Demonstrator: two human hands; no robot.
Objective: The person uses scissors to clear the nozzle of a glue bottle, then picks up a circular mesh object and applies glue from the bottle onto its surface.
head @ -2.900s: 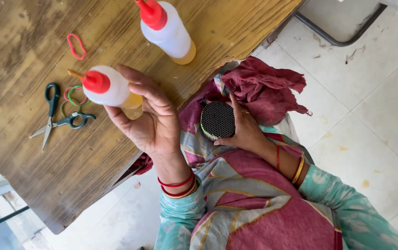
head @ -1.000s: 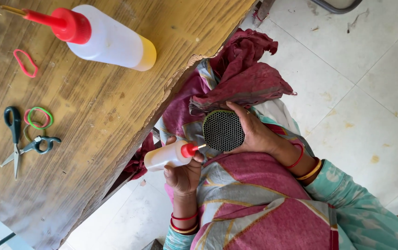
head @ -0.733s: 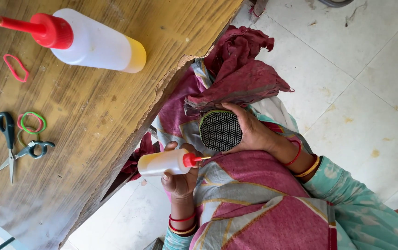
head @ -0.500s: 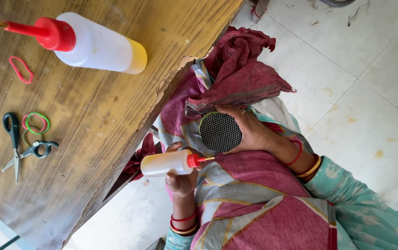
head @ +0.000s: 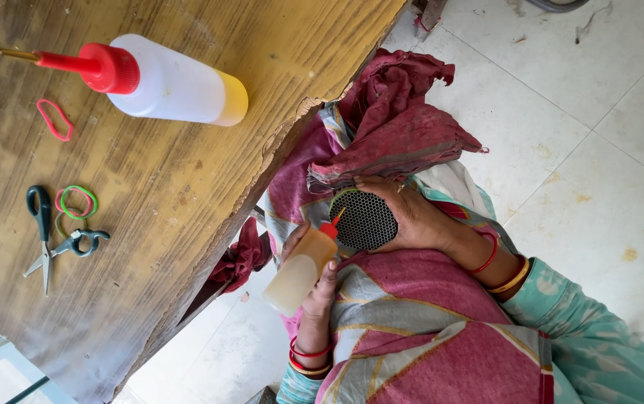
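My left hand point(head: 323, 290) grips a small squeeze bottle point(head: 299, 273) with a red nozzle and yellowish liquid inside. The bottle is tilted, and its nozzle tip touches the green-rimmed edge of a round black mesh disc point(head: 368, 221). My right hand point(head: 420, 221) holds that disc from the right, over my lap. A maroon cloth point(head: 404, 127) lies bunched just above the disc, partly over its top edge. Both wrists wear red and gold bangles.
A worn wooden table point(head: 187, 194) fills the left. On it lie a larger squeeze bottle point(head: 176, 81) with a red cap, small scissors point(head: 45, 241), green and pink rubber bands point(head: 76, 202) and a red rubber band point(head: 54, 120). White floor tiles point(head: 584, 150) lie to the right.
My left hand took the small bottle off the table and brought it down to my lap. It has now tipped the bottle from level so the nozzle meets the disc's edge.
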